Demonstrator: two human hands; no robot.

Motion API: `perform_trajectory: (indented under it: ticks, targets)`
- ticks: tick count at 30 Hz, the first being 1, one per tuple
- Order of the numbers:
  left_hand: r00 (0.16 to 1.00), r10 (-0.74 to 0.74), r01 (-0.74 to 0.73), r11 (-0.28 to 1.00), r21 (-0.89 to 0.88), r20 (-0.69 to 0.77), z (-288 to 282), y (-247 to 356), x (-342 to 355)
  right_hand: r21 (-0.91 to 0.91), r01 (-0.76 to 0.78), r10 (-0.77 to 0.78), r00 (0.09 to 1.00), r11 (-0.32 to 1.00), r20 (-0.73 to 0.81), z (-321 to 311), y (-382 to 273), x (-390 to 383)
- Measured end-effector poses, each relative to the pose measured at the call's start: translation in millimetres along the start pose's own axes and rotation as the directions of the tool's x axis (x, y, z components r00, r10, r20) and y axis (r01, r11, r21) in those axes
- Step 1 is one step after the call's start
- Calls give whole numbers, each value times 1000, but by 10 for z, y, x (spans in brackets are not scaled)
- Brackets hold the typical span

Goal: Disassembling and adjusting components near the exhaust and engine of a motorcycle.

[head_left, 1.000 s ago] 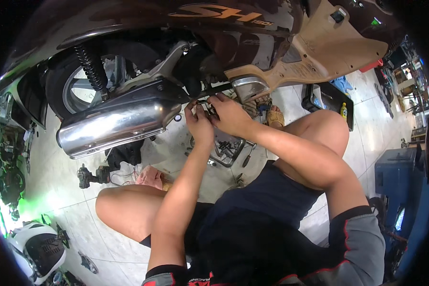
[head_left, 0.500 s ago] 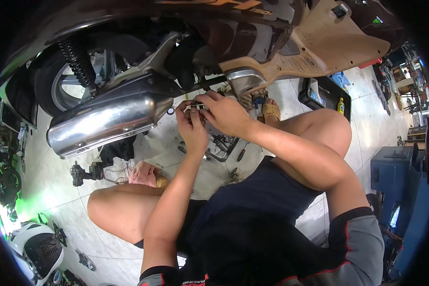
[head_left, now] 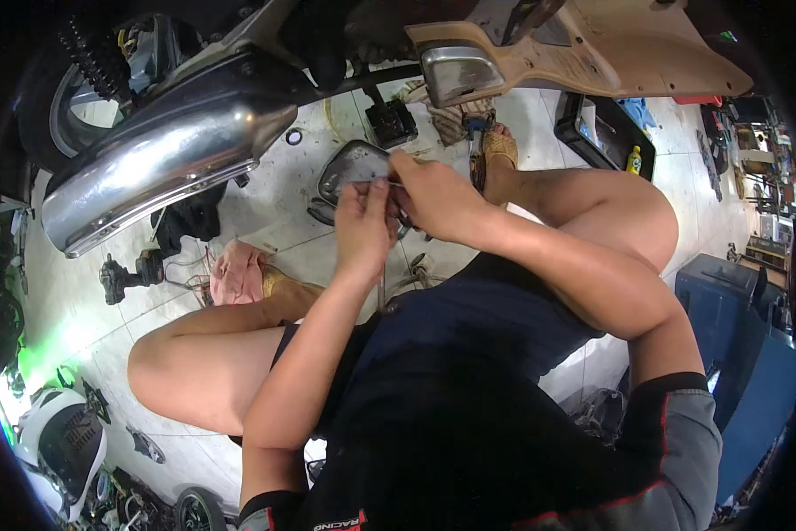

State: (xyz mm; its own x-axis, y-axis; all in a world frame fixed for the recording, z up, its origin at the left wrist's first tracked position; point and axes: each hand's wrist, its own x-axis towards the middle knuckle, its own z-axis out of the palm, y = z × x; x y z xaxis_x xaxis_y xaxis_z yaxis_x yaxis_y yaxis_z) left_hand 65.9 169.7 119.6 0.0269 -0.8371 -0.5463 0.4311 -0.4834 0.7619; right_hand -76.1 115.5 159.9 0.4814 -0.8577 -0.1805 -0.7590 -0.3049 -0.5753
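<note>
Right in the middle of the head view, two bare hands meet. The left hand (head_left: 364, 228) has its thumb and fingers pinched together, and the right hand (head_left: 444, 202) has its fingers bent in close. Between the fingertips is a small thin thing (head_left: 397, 184); both hands seem to have hold of it, but the fingers hide most of it, so I cannot tell its shape. It is in front of the person, just to the near side of a grey metal tray (head_left: 352, 170) on the floor. Farther off is a small black box (head_left: 392, 122). On the far left is a shiny silver exhaust (head_left: 154, 168). A power drill (head_left: 130, 275) and a pink cloth (head_left: 238, 273) lie to the left. On the far right, a yellow bottle (head_left: 634, 159) is in a black tray (head_left: 568, 131).
</note>
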Motion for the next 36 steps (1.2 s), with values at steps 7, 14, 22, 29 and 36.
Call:
perform_trajectory:
  ticks: [7, 14, 22, 29, 36]
  targets:
    - [925, -305, 292, 952, 91, 226, -83, -329, 88, -225, -180, 214, 967, 958, 137, 104, 322, -264]
    - [849, -434, 330, 881, 339, 301, -15, 37, 465, -146, -80, 77, 997, 986, -30, 40, 439, -334]
    - [945, -127, 19, 942, 335, 301, 621, 578, 284, -147, -60, 7, 943, 987, -333, -416, 449, -134]
    - [967, 33, -101, 961, 258, 253, 535, 288, 227, -24, 100, -100, 888, 995, -449, -1163, 124, -265]
    - [985, -66, -78, 662, 745, 161, -758, -978, 1251, 305, 133, -25, 942, 943, -335, -2037, -205, -940]
